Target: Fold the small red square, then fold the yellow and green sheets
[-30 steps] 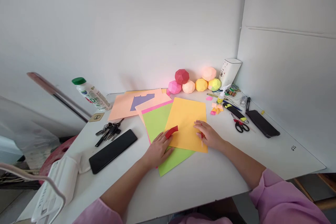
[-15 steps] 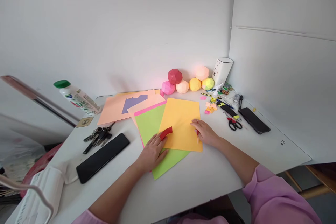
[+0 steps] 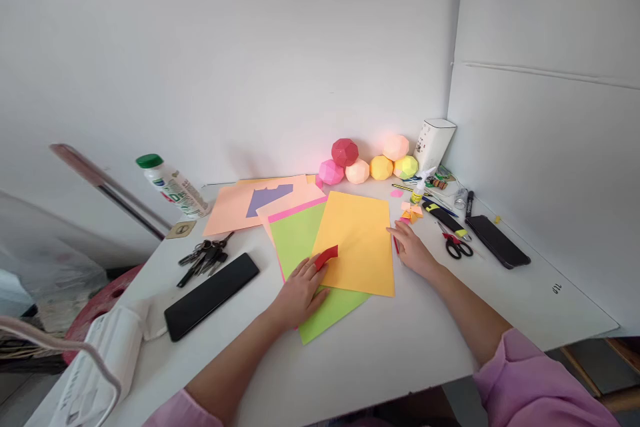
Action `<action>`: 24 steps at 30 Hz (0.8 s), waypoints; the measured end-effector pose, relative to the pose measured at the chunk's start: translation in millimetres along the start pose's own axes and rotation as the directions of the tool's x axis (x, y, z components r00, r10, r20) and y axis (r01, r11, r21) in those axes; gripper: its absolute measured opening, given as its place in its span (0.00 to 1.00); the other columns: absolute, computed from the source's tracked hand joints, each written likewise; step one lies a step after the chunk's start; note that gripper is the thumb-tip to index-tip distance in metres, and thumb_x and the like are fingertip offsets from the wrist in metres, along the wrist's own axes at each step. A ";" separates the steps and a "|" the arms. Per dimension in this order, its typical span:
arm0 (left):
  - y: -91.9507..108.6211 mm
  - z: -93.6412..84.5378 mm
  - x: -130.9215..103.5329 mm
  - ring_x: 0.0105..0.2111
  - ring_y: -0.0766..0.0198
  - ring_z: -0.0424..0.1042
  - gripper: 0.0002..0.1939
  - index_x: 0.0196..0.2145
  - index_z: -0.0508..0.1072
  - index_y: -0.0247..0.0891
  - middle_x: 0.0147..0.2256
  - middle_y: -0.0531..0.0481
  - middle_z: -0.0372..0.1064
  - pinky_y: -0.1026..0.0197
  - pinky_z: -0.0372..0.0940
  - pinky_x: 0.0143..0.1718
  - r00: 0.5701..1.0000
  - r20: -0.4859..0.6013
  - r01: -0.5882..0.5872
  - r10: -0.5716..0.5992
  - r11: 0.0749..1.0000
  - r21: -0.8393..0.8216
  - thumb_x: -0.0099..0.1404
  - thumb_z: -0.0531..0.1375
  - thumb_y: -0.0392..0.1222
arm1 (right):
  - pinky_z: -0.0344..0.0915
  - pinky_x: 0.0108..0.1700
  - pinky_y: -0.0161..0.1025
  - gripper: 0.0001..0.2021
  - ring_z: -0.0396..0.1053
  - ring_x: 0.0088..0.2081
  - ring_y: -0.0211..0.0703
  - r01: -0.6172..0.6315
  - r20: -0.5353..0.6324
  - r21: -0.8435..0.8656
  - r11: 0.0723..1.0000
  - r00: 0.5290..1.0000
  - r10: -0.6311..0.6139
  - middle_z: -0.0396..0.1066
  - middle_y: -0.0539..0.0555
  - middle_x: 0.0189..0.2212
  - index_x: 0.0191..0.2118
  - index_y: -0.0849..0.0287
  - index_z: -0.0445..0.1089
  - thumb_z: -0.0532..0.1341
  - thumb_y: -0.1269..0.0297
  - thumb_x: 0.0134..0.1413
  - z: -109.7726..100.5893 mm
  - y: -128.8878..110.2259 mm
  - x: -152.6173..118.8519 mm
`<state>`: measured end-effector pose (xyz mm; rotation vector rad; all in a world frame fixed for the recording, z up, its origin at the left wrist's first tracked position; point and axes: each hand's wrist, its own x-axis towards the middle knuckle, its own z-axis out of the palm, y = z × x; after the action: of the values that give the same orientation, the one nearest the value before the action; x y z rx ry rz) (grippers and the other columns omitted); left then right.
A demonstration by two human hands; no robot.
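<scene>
My left hand (image 3: 300,297) lies flat with fingers stretched over the green sheet (image 3: 295,240) and the lower left of the yellow-orange sheet (image 3: 357,233). At its fingertips is a curved red paper strip (image 3: 327,255), its lower end partly hidden by the fingers. My right hand (image 3: 414,252) is just beyond the right edge of the yellow-orange sheet. Its fingers are curled round a slim red pencil-like stick (image 3: 397,245), mostly hidden under the hand. Near it lie small folded paper pieces (image 3: 412,212) and scissors (image 3: 459,247).
Faceted paper balls (image 3: 345,152) stand against the wall. Right: glue bottle (image 3: 417,195), utility knife (image 3: 445,217), marker (image 3: 469,203), black phone (image 3: 497,240). Left: peach sheets (image 3: 227,207), keys (image 3: 207,257), black slab (image 3: 213,297), bottle (image 3: 173,187), white power strip (image 3: 107,353).
My right hand has moved right, off the yellow-orange sheet, with the red stick. My left hand stays on the sheets. The whole view has shifted slightly.
</scene>
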<state>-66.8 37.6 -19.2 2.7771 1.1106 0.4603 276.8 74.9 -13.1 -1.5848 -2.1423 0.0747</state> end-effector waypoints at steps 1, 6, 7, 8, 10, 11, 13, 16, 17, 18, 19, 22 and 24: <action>0.1 0.0 0.1 0.61 0.48 0.56 0.25 0.61 0.59 0.34 0.60 0.38 0.58 0.41 0.52 0.61 1.000 -0.002 0.000 0.000 1.000 0.008 0.71 0.45 0.50 | 0.65 0.53 0.51 0.23 0.59 0.58 0.53 -0.007 -0.014 -0.008 1.000 1.000 0.007 0.59 0.62 0.57 0.54 0.59 0.67 0.49 0.77 0.54 -0.8 -3.4 -0.1; 0.3 -0.9 0.8 0.61 0.49 0.56 0.25 0.60 0.60 0.34 0.57 0.39 0.61 0.42 0.53 0.61 1.000 0.001 -0.002 0.002 1.000 0.031 0.71 0.45 0.50 | 0.67 0.47 0.49 0.12 0.66 0.46 0.53 0.022 -0.010 -0.047 0.999 1.000 -0.023 0.67 0.61 0.43 0.41 0.59 0.73 0.53 0.69 0.58 -9.3 -21.4 -0.1; 0.4 -1.2 0.8 0.61 0.49 0.56 0.25 0.60 0.60 0.34 0.58 0.38 0.61 0.42 0.53 0.61 1.000 0.002 -0.004 0.004 0.999 0.032 0.71 0.45 0.50 | 0.67 0.45 0.48 0.12 0.66 0.43 0.51 0.027 0.001 -0.056 0.998 1.000 -0.027 0.68 0.60 0.40 0.38 0.59 0.74 0.53 0.70 0.57 -10.5 -23.5 0.0; 0.4 -1.4 0.8 0.61 0.49 0.56 0.25 0.60 0.60 0.33 0.58 0.38 0.61 0.41 0.53 0.61 1.000 0.003 -0.006 0.005 0.999 0.034 0.71 0.45 0.50 | 0.67 0.43 0.46 0.12 0.67 0.41 0.50 0.029 0.012 -0.066 0.997 1.000 -0.028 0.69 0.59 0.37 0.36 0.58 0.74 0.53 0.71 0.57 -11.1 -25.1 0.0; 0.5 -1.5 0.8 0.60 0.49 0.57 0.25 0.60 0.59 0.32 0.58 0.37 0.60 0.41 0.53 0.61 1.000 0.006 -0.010 0.010 0.999 0.033 0.71 0.45 0.49 | 0.66 0.42 0.44 0.13 0.67 0.39 0.48 0.023 0.027 -0.082 0.996 0.999 -0.021 0.70 0.58 0.35 0.33 0.58 0.74 0.52 0.74 0.57 -11.5 -26.4 0.8; 0.5 -1.4 0.7 0.60 0.49 0.57 0.25 0.60 0.59 0.32 0.59 0.36 0.59 0.41 0.53 0.61 1.000 0.006 -0.011 0.011 0.999 0.033 0.71 0.45 0.49 | 0.66 0.42 0.43 0.13 0.67 0.39 0.47 0.016 0.030 -0.089 0.996 0.999 -0.014 0.70 0.58 0.35 0.32 0.59 0.74 0.52 0.75 0.57 -12.0 -26.3 1.6; 0.5 -1.2 0.6 0.60 0.49 0.57 0.25 0.60 0.59 0.32 0.59 0.37 0.59 0.41 0.52 0.61 1.000 0.005 -0.013 0.013 0.999 0.032 0.71 0.45 0.49 | 0.66 0.43 0.41 0.13 0.68 0.40 0.46 0.000 0.034 -0.098 0.995 0.999 0.003 0.71 0.57 0.37 0.33 0.58 0.74 0.53 0.74 0.57 -16.1 -23.9 4.5; 0.7 -1.4 0.6 0.61 0.48 0.56 0.25 0.60 0.59 0.32 0.60 0.37 0.58 0.41 0.53 0.61 1.000 0.001 -0.011 0.011 0.999 0.033 0.71 0.46 0.49 | 0.66 0.44 0.40 0.10 0.69 0.42 0.46 -0.063 0.007 -0.118 0.991 0.998 0.065 0.72 0.56 0.41 0.35 0.56 0.74 0.55 0.69 0.58 -37.5 -10.6 9.5; 0.9 -1.7 0.7 0.61 0.48 0.56 0.25 0.60 0.59 0.32 0.60 0.37 0.58 0.41 0.53 0.61 1.000 0.000 -0.012 0.012 0.999 0.035 0.71 0.45 0.49 | 0.66 0.44 0.41 0.10 0.69 0.44 0.47 -0.108 -0.021 -0.133 0.985 0.994 0.106 0.72 0.56 0.43 0.37 0.56 0.74 0.55 0.67 0.58 -49.2 -2.4 9.7; 1.0 -1.9 0.8 0.61 0.48 0.56 0.25 0.60 0.59 0.32 0.59 0.37 0.58 0.41 0.53 0.61 1.000 -0.001 -0.013 0.013 0.999 0.036 0.72 0.45 0.49 | 0.66 0.45 0.44 0.10 0.69 0.44 0.49 -0.164 -0.060 -0.151 0.975 0.986 0.156 0.72 0.58 0.43 0.38 0.57 0.74 0.55 0.67 0.57 -62.7 7.9 8.3; 1.2 -2.2 1.0 0.61 0.48 0.55 0.25 0.60 0.59 0.32 0.59 0.36 0.59 0.40 0.54 0.61 1.000 -0.002 -0.015 0.015 0.999 0.038 0.72 0.45 0.49 | 0.65 0.46 0.47 0.11 0.68 0.45 0.52 -0.227 -0.108 -0.172 0.958 0.972 0.211 0.72 0.60 0.43 0.41 0.59 0.73 0.54 0.66 0.58 -77.0 20.0 4.9; 1.6 -2.5 1.2 0.62 0.48 0.54 0.25 0.60 0.60 0.32 0.59 0.36 0.59 0.40 0.54 0.61 1.000 -0.010 -0.019 0.019 0.999 0.034 0.72 0.45 0.49 | 0.61 0.46 0.55 0.17 0.63 0.50 0.63 -0.545 -0.298 -0.299 0.783 0.833 0.466 0.69 0.70 0.45 0.47 0.64 0.70 0.55 0.60 0.58 -115.7 61.9 -17.3; 1.5 -1.8 1.1 0.62 0.48 0.54 0.25 0.60 0.60 0.33 0.59 0.38 0.60 0.41 0.53 0.61 1.000 -0.022 -0.019 0.019 1.000 0.021 0.71 0.46 0.49 | 0.60 0.45 0.55 0.27 0.60 0.53 0.68 -0.726 -0.306 -0.393 0.564 0.682 0.664 0.65 0.74 0.49 0.53 0.65 0.66 0.58 0.49 0.54 -131.4 88.0 -37.1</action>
<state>-65.8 37.3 -16.9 2.8093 1.1005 0.4858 415.8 39.8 63.3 -2.5940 -1.3408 -0.3385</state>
